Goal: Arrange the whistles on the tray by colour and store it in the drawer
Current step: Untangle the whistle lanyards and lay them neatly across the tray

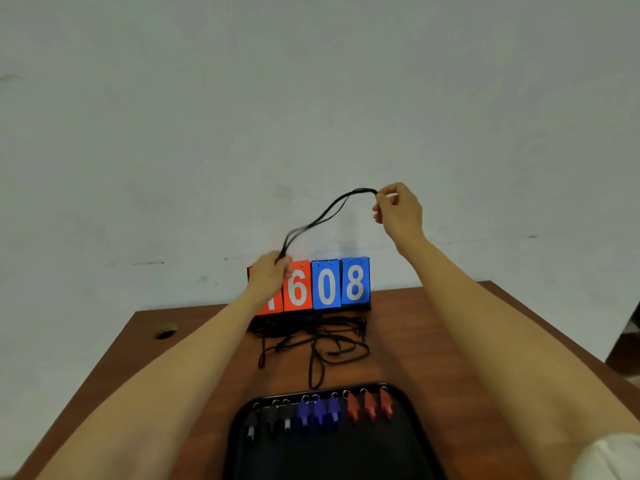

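- Head view: a black tray (329, 459) is seen at the near edge of the brown table (450, 341).
- The whistles are lined up along the far side of the tray. The black whistles (272, 420) are on the left, the blue whistles (318, 410) in the middle and the red whistles (370, 407) on the right.
- A bunch of black cords (325, 216) is held up in the air above the table.
- One end is pinched in the fingers of the right hand (398, 209), which is raised high.
- The other end is gripped in the left hand (272, 271), lower down, in front of the score board (327, 285).
- A pile of loose cords (322, 337) is spread on the table between the score board and the tray. It cannot be told if any are tied to the whistles.
- The sorting by colour looks done. The step in hand seems to be tidying the cords.
- Next, the held bunch would need to be folded or laid down with care, so that the rows are not knocked.
- Both hands must be freed before the tray can be lifted flat.
- No drawer is seen here, so it would have to be found and opened.
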Action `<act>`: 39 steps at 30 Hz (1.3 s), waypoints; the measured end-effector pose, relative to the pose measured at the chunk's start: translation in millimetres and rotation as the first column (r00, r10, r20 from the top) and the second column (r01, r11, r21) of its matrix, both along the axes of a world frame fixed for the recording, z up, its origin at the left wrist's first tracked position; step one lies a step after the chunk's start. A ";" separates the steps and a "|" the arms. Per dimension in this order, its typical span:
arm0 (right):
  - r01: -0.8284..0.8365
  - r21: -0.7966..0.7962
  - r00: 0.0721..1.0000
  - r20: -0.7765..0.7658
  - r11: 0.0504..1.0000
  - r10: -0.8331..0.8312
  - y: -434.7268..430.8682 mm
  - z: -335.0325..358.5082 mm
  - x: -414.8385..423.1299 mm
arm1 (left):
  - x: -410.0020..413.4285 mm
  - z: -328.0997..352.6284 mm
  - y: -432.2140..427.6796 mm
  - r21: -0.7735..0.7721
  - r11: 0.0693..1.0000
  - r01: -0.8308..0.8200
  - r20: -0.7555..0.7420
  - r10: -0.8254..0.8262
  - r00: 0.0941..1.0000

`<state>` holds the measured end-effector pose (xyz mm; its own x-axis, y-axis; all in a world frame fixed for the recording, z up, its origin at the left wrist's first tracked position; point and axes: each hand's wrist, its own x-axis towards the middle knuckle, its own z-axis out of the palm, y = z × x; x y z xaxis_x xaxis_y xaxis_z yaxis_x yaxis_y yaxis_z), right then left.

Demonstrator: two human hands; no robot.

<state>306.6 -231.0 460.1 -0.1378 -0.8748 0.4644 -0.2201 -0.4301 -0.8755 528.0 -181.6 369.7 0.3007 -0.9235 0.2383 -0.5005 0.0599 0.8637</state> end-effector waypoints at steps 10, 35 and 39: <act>0.092 0.253 0.937 -0.350 0.963 0.003 40.8 -102.4 -38.5 | 41.4 -41.1 75.9 0.032 0.983 -0.183 0.504 0.142 0.852; 0.312 0.482 0.562 -0.789 0.819 0.250 184.9 -275.4 -112.5 | 10.3 -209.3 247.4 0.332 0.932 -0.146 0.655 -0.117 0.747; 0.341 0.355 0.413 -0.888 0.871 0.200 189.2 -281.1 -117.4 | 1.8 -210.7 248.0 0.315 0.929 -0.194 0.729 -0.105 0.677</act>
<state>189.1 -41.7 179.0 0.0370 -0.9979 -0.0527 -0.9770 -0.0250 -0.2120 529.8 66.4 159.0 0.2136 -0.9741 0.0736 -0.9637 -0.1978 0.1794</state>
